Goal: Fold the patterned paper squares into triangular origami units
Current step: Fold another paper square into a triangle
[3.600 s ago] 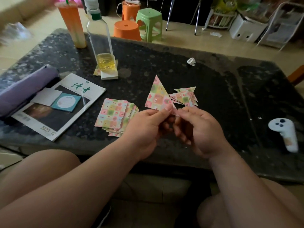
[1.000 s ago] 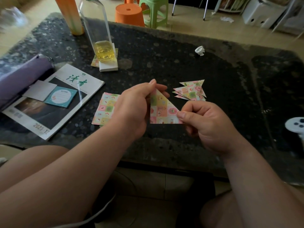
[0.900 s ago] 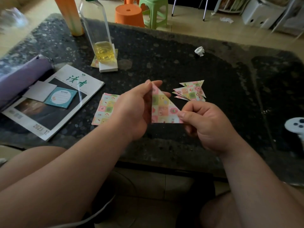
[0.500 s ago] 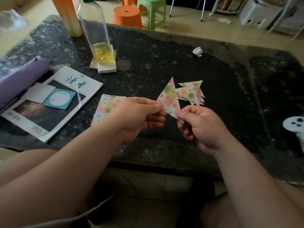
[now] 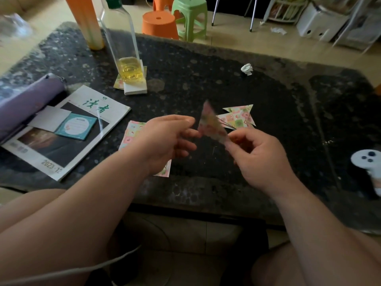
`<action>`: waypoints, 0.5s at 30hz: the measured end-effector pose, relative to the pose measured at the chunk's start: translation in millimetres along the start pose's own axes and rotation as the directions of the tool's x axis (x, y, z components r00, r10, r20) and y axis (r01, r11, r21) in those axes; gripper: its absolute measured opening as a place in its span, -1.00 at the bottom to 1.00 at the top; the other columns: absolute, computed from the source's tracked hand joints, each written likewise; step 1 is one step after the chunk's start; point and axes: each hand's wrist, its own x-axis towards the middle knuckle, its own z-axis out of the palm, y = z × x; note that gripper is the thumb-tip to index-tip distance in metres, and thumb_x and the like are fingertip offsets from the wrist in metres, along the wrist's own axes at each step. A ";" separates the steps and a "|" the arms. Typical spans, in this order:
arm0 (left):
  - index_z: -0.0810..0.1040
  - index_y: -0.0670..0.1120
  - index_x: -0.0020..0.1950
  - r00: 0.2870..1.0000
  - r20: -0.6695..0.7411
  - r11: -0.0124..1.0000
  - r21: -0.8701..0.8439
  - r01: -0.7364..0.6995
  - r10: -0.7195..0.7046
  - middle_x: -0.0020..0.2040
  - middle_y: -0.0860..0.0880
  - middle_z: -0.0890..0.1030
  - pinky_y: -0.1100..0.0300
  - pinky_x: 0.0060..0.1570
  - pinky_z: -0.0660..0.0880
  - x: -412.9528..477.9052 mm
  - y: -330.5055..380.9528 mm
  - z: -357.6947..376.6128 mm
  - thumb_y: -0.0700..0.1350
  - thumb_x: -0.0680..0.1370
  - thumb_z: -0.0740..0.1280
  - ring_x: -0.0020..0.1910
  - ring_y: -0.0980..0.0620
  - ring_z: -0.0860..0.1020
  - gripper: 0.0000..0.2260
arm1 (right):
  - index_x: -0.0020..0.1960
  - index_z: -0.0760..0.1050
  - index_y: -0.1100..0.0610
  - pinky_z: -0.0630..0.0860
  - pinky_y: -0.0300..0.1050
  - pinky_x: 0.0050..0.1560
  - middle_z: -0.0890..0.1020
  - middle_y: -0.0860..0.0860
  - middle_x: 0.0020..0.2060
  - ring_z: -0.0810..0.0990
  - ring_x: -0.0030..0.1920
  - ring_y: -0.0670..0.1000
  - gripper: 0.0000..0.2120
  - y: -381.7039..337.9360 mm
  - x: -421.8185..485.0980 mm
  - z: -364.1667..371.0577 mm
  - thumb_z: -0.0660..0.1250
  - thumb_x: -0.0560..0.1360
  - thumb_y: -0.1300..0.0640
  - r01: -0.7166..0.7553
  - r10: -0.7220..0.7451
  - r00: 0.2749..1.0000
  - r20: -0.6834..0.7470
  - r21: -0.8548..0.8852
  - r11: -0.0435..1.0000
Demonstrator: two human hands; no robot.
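**Fingers [image 5: 237, 139] pinching a triangle [image 5: 210, 124]**

Fingers of the right hand [image 5: 259, 159] are pinching the bottom corner of the triangle. The thumb and first finger are pressing together on it, and the other fingers are curling under. The left hand [image 5: 165, 141] is hanging loose just beside it, with its fingers a little spread and holding nothing that I can see. The paper is looking blurry, so I cannot tell if a fingertip is touching it. The triangle is standing up in the air over the table [image 5: 206, 79], between the two hands and near the pile [image 5: 239, 118] of done triangles.

I am thinking this one is folded and is going to the pile. The next move is calling for a short reach forward with the right hand to lay it flat on top. Then the left hand is needing a new sheet from the squares [image 5: 132, 133] lying under its wrist.

Half a second ago the left hand was pinching the triangle too, and now it is letting go. A second ago the paper was a wide triangle held flat by both hands, and now it is looking thinner.
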 end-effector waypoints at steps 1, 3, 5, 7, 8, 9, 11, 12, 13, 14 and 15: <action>0.63 -0.11 0.11 1.000 -0.028 1.000 -0.016 0.013 -0.013 -0.14 -0.08 0.68 0.15 -0.36 0.48 4.4 2.0 -6.3 -0.06 0.65 0.33 -0.31 0.01 0.57 -0.84 | 0.03 0.69 -0.01 0.54 -0.32 -0.15 0.65 -0.16 -0.18 0.60 -0.11 -0.14 -0.88 6.2 0.5 0.9 0.39 0.60 0.15 0.117 -0.126 0.990 -0.060 -0.139 0.983; 0.63 -0.07 0.10 0.979 -0.176 0.984 0.166 -0.070 0.099 -0.09 -0.04 0.69 0.11 -0.24 0.50 10.9 2.3 -15.2 0.00 0.65 0.32 -0.20 0.01 0.59 -0.82 | 0.06 0.71 0.07 0.58 -0.13 -0.12 0.63 -0.05 -0.11 0.59 -0.09 -0.05 -0.84 22.6 2.2 9.7 0.37 0.57 0.21 0.239 -0.296 0.951 -0.086 -0.403 0.884; 0.63 -0.01 0.08 0.902 -0.196 0.786 0.583 -0.207 0.383 -0.01 0.05 0.66 0.17 -0.06 0.45 10.6 -7.4 -16.2 0.01 0.62 0.34 -0.05 0.05 0.58 -0.86 | -0.05 0.69 0.13 0.57 0.04 -0.32 0.57 0.04 -0.15 0.57 -0.19 0.11 -0.88 37.9 -1.6 25.4 0.36 0.54 0.20 0.233 -0.289 0.957 -0.004 -0.585 0.777; 0.57 0.04 0.30 0.862 0.135 0.346 0.877 -0.334 0.489 0.24 0.05 0.57 0.19 0.21 0.37 0.1 -29.3 -5.2 0.02 0.62 0.33 0.24 0.03 0.49 -0.74 | -0.08 0.63 0.13 0.53 0.06 -0.39 0.49 0.05 -0.13 0.54 -0.18 0.14 -0.88 50.1 -11.5 40.9 0.33 0.56 0.13 0.227 -0.155 0.974 0.166 -0.686 0.692; 0.45 0.05 0.46 0.869 0.303 0.153 0.910 -0.386 0.391 0.41 0.05 0.46 0.13 0.37 0.30 -4.9 -43.8 1.0 0.05 0.63 0.29 0.39 0.01 0.38 -0.62 | -0.01 0.62 0.10 0.54 0.07 -0.34 0.47 0.03 -0.08 0.53 -0.12 0.11 -0.85 53.5 -16.5 44.9 0.28 0.60 0.09 0.223 -0.085 0.971 0.225 -0.706 0.673; 0.30 0.06 0.57 0.874 0.403 0.025 0.905 -0.425 0.270 0.54 0.07 0.31 0.04 0.48 0.21 -9.8 -58.3 7.2 0.09 0.64 0.24 0.50 0.00 0.25 -0.51 | 0.11 0.60 0.05 0.55 0.06 -0.26 0.44 0.01 -0.02 0.51 -0.06 0.07 -0.81 54.3 -20.5 46.1 0.22 0.63 0.06 0.203 -0.016 0.965 0.261 -0.713 0.671; 0.06 0.04 0.66 0.887 0.454 -0.087 0.890 -0.447 0.083 0.66 0.06 0.07 -0.07 0.58 0.05 -11.9 -84.5 13.9 0.11 0.66 0.16 0.61 -0.01 0.04 -0.40 | 0.31 0.52 -0.02 0.55 -0.01 -0.14 0.39 -0.03 0.06 0.44 0.00 0.00 -0.71 49.8 -23.6 44.7 0.14 0.66 0.06 0.148 0.076 0.958 0.277 -0.702 0.697; 0.00 0.02 0.67 0.891 0.452 -0.106 0.889 -0.445 0.048 0.67 0.04 0.01 -0.10 0.59 -0.01 -11.6 -92.2 16.5 0.10 0.66 0.12 0.62 -0.01 -0.01 -0.39 | 0.36 0.48 -0.03 0.54 -0.04 -0.10 0.37 -0.04 0.07 0.42 0.01 -0.02 -0.67 45.9 -24.3 45.1 0.12 0.65 0.08 0.120 0.110 0.955 0.275 -0.698 0.706; -0.02 -0.01 0.68 0.890 0.454 -0.124 0.886 -0.446 0.047 0.67 0.02 -0.01 -0.11 0.59 -0.06 -9.0 -97.8 18.6 0.09 0.67 0.09 0.63 -0.02 -0.04 -0.39 | 0.40 0.45 -0.03 0.53 -0.06 -0.08 0.35 -0.04 0.09 0.41 0.02 -0.02 -0.64 41.8 -25.1 46.3 0.11 0.65 0.09 0.100 0.132 0.954 0.271 -0.697 0.710; -0.02 -0.03 0.68 0.885 0.460 -0.147 0.882 -0.447 0.067 0.68 0.00 0.00 -0.12 0.59 -0.08 -6.1 -99.6 22.1 0.07 0.66 0.06 0.63 -0.02 -0.03 -0.40 | 0.44 0.40 -0.03 0.52 -0.06 -0.05 0.34 -0.02 0.10 0.41 0.04 -0.01 -0.61 38.5 -25.9 48.0 0.12 0.64 0.10 0.085 0.149 0.952 0.268 -0.698 0.711; -0.01 -0.04 0.68 0.883 0.463 -0.167 0.880 -0.445 0.085 0.67 -0.01 0.02 -0.12 0.59 -0.08 -2.8 -99.3 26.4 0.07 0.66 0.05 0.62 -0.03 -0.01 -0.40 | 0.49 0.35 -0.02 0.50 -0.05 -0.02 0.34 -0.01 0.12 0.41 0.05 0.01 -0.58 35.5 -26.2 49.5 0.13 0.63 0.10 0.071 0.167 0.949 0.267 -0.699 0.712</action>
